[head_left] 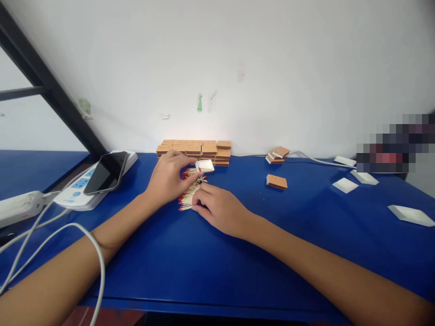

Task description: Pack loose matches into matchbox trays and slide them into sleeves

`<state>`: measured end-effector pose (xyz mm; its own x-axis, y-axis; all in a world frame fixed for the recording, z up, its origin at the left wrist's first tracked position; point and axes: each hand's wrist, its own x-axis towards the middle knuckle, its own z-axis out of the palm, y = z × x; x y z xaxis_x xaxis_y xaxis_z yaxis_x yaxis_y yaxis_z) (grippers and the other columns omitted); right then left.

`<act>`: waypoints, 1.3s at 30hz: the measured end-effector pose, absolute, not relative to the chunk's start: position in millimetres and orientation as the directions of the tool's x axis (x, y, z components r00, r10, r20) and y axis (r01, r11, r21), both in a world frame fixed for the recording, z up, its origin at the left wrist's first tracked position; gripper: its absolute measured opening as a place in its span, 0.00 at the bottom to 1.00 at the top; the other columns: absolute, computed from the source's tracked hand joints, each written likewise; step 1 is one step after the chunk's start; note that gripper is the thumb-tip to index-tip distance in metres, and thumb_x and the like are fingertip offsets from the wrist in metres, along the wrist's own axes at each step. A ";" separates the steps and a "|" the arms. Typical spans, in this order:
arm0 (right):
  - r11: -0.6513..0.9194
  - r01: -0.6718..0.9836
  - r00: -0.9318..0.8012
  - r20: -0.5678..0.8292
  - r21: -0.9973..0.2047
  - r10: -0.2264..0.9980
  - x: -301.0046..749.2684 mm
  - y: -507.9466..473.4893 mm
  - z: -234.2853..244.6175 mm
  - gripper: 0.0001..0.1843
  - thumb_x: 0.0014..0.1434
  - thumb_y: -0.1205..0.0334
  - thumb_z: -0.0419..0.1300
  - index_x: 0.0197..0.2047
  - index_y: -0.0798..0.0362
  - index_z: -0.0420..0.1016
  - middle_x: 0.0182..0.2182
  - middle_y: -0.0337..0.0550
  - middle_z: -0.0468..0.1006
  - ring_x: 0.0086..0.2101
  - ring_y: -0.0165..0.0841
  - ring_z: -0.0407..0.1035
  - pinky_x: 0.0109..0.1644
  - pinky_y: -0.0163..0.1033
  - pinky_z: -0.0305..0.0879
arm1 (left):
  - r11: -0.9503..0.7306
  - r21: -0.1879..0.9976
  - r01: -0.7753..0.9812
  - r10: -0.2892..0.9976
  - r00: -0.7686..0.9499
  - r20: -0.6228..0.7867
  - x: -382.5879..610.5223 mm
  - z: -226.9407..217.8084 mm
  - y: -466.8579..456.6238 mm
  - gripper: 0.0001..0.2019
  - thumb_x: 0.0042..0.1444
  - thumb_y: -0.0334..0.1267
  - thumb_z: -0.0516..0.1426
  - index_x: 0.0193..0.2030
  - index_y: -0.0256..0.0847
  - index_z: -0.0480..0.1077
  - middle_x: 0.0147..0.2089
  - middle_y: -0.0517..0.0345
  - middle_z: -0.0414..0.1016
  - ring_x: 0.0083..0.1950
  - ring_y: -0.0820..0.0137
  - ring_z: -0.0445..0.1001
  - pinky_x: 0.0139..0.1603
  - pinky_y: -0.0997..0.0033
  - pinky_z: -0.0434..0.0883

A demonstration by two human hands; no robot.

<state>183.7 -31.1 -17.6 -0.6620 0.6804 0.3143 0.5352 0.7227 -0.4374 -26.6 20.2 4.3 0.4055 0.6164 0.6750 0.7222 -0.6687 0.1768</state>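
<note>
A pile of red-headed matches [186,202] lies on the blue table between my two hands. My left hand [169,176] holds the left end of a small white matchbox tray [205,165], with the index finger at its back and the thumb near the front. A few matches lie in the tray. From the right side of the pile, my right hand [222,209] curls its fingers and thumb onto the ends of some matches. Behind the hands stands a stack of orange-brown matchboxes [193,148], partly covered by my left hand.
To the right are a single matchbox [277,182], a small heap of matchboxes [279,154] and several loose white trays [345,185]. On the left, a phone [106,173] rests on a power strip [75,198]. A white cable [101,267] crosses over my left forearm.
</note>
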 end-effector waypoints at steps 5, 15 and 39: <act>0.721 0.520 -0.667 0.309 -0.458 0.678 184.5 -30.6 -18.7 0.04 0.74 0.67 0.62 0.43 0.53 0.76 0.42 0.43 0.77 0.39 0.34 0.70 0.47 0.40 0.64 | -0.673 0.167 0.720 0.609 0.412 0.678 -26.7 3.1 21.1 0.14 0.66 0.48 0.67 0.52 0.43 0.83 0.46 0.50 0.87 0.51 0.52 0.78 0.54 0.48 0.75; 0.712 0.549 -0.675 0.270 -0.438 0.686 186.5 -28.6 -14.4 0.05 0.74 0.66 0.63 0.42 0.53 0.76 0.41 0.43 0.78 0.41 0.35 0.71 0.47 0.41 0.64 | -0.667 0.173 0.724 0.625 0.418 0.660 -27.4 4.3 20.9 0.13 0.66 0.48 0.67 0.53 0.45 0.83 0.46 0.50 0.86 0.52 0.52 0.78 0.55 0.48 0.75; 0.666 0.623 -0.366 0.599 -0.411 0.712 230.1 -4.0 -2.6 0.08 0.75 0.61 0.59 0.43 0.52 0.76 0.39 0.44 0.75 0.35 0.34 0.68 0.43 0.41 0.63 | -0.764 0.206 0.612 0.567 0.483 0.668 -19.1 9.5 12.8 0.14 0.66 0.49 0.68 0.53 0.44 0.83 0.46 0.50 0.86 0.52 0.55 0.79 0.54 0.52 0.77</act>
<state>230.1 -4.0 -2.6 -0.3664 0.7122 0.5988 0.6231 0.6657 -0.4106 -19.1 12.8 9.5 0.4825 0.5669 0.6677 0.6118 -0.7636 0.2062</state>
